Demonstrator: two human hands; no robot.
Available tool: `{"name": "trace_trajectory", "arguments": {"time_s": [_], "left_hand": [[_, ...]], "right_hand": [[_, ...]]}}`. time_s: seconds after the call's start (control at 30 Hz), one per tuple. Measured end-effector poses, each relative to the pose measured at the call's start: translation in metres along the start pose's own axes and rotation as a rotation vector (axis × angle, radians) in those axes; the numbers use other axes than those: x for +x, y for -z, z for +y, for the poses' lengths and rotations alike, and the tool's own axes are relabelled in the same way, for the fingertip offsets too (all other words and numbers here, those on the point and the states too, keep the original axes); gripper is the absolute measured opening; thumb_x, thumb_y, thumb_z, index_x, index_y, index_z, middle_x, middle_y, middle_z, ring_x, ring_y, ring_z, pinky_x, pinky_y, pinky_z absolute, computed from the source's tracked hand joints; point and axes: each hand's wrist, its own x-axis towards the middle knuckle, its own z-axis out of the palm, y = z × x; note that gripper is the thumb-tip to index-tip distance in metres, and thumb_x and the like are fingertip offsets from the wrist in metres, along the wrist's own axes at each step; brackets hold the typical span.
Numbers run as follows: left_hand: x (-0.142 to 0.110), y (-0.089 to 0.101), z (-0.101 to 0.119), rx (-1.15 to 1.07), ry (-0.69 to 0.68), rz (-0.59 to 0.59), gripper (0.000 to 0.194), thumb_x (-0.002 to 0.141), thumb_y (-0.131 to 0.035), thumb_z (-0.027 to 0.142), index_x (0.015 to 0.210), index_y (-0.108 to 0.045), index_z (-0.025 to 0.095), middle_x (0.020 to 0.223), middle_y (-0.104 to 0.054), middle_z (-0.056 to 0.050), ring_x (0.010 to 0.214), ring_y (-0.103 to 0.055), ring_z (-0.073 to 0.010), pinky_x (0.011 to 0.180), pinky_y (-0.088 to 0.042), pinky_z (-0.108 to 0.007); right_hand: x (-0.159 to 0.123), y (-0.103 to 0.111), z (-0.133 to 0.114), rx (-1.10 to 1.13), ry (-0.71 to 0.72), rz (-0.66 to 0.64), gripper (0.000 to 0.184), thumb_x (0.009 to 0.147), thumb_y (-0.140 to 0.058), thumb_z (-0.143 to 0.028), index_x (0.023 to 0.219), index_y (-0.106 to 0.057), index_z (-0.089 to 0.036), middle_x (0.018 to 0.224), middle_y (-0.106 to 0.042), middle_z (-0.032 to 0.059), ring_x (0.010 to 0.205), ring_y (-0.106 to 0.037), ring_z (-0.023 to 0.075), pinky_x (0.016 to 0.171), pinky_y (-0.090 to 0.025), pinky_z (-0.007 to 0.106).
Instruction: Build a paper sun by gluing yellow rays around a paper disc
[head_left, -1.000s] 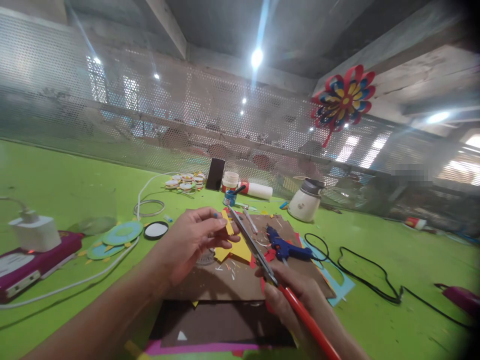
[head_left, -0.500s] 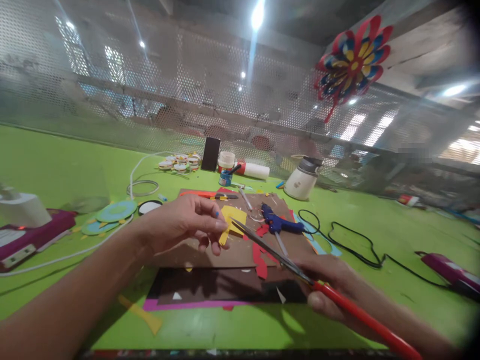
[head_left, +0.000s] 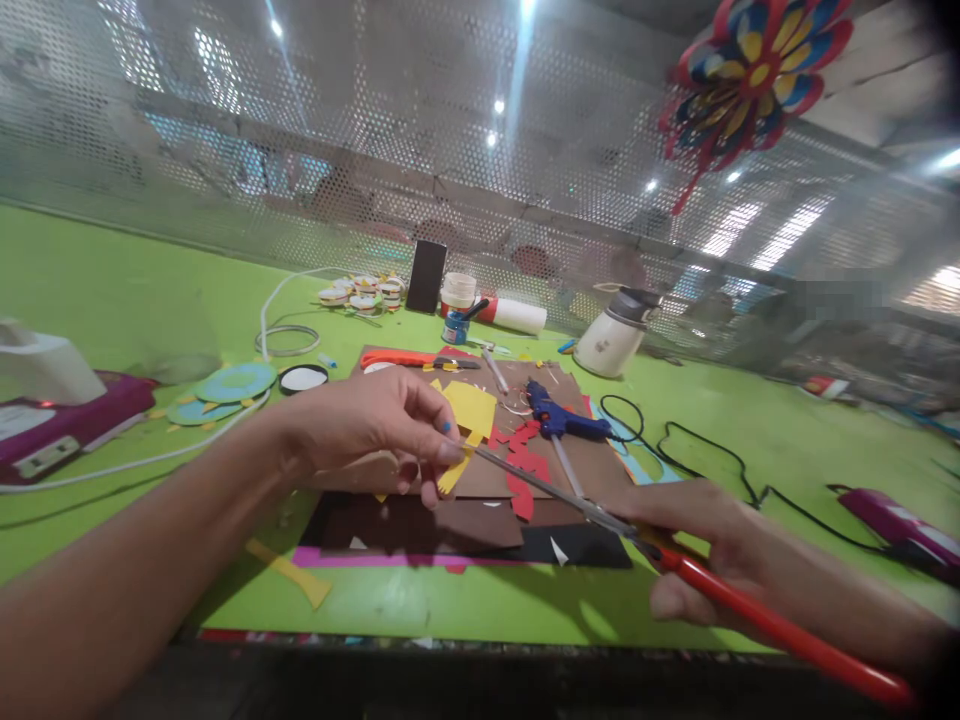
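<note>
From where I stand, the left hand (head_left: 390, 415) has its thumb and fingers pinched on a small yellow paper piece (head_left: 456, 474) above the near part of the brown cardboard (head_left: 596, 455). The right hand (head_left: 709, 535) is wrapped around the long red-handled scissors (head_left: 750, 606), their blades pointing left, tip right at the yellow paper by the left fingertips.

On the cardboard lie a yellow paper sheet (head_left: 476, 402), red paper scraps (head_left: 529, 468) and, to the right, a blue glue gun (head_left: 570, 423). Farther back on the green table (head_left: 420, 610) a dark phone (head_left: 427, 276) leans upright beside jars. Turquoise paper discs (head_left: 236, 382) sit to the left, near a purple power strip (head_left: 112, 405).
</note>
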Motion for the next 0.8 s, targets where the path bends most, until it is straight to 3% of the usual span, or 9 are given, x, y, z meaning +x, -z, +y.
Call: {"name": "trace_trajectory", "arguments": {"time_s": [0.4,0.8], "left_hand": [[0.001,-0.001,-0.001,0.047,-0.017,0.036,0.008,0.07,-0.072,0.023,0.064,-0.07,0.019,0.058,-0.071,-0.006,0.049,-0.064,-0.0153,0.046,-0.045,-0.022],[0.002,-0.002,-0.003,0.022,-0.043,0.031,0.007,0.068,-0.073,0.024,0.065,-0.071,0.018,0.059,-0.07,-0.007,0.052,-0.064,-0.0173,0.047,-0.043,-0.024]], "right_hand": [[-0.005,-0.003,0.009,-0.031,-0.003,0.019,0.049,0.075,-0.065,-0.055,0.118,-0.068,-0.032,0.106,-0.072,0.0082,0.092,-0.067,0.03,0.072,-0.057,0.036],[-0.005,-0.001,0.006,-0.057,0.028,0.033,0.047,0.076,-0.065,-0.055,0.117,-0.068,-0.034,0.101,-0.073,0.0065,0.085,-0.068,0.0281,0.067,-0.057,0.034]]}}
